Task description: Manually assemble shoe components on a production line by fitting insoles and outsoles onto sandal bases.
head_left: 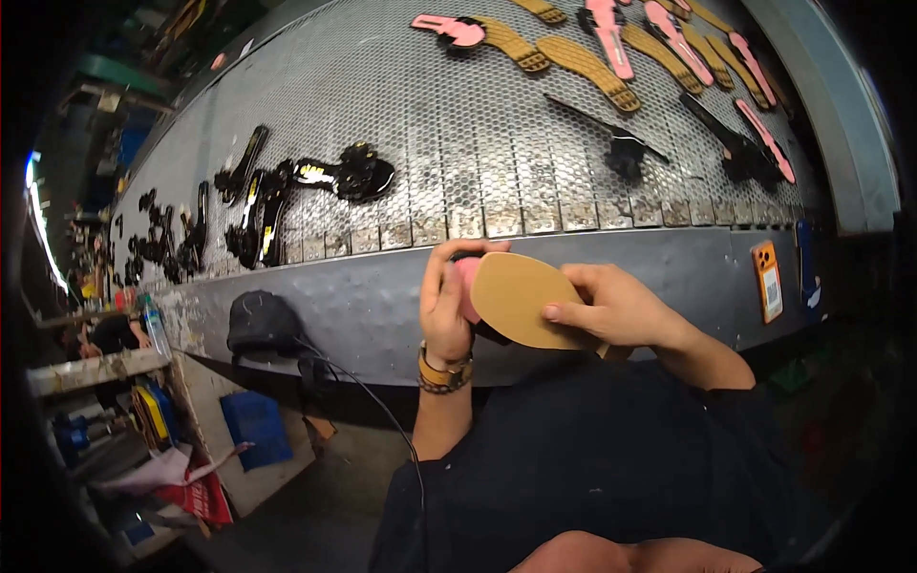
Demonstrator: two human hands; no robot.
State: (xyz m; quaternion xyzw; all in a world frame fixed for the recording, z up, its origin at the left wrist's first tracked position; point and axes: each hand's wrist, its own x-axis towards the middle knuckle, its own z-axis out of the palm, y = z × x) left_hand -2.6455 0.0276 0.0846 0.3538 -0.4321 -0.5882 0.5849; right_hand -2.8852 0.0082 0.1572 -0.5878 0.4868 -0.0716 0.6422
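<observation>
Close in front of me, over the near edge of the conveyor, I hold two shoe parts against each other. My right hand (621, 306) pinches a tan shoe sole (521, 296), thumb on its upper face and fingers underneath. My left hand (445, 304) is closed round a sandal upper (469, 277) with a pink underside and some black at its edge. The sole covers most of that upper, and the left fingertips are partly hidden behind it. A strap bracelet (444, 372) circles my left wrist.
On the metal mesh conveyor (458, 143) lie several tan soles (587, 72) and pink-bottomed uppers (611, 38) at the far right. Glossy black sandals (344, 174) stand at the left. A black cover with a cable (263, 323) and an orange phone-shaped object (767, 282) sit along the ledge.
</observation>
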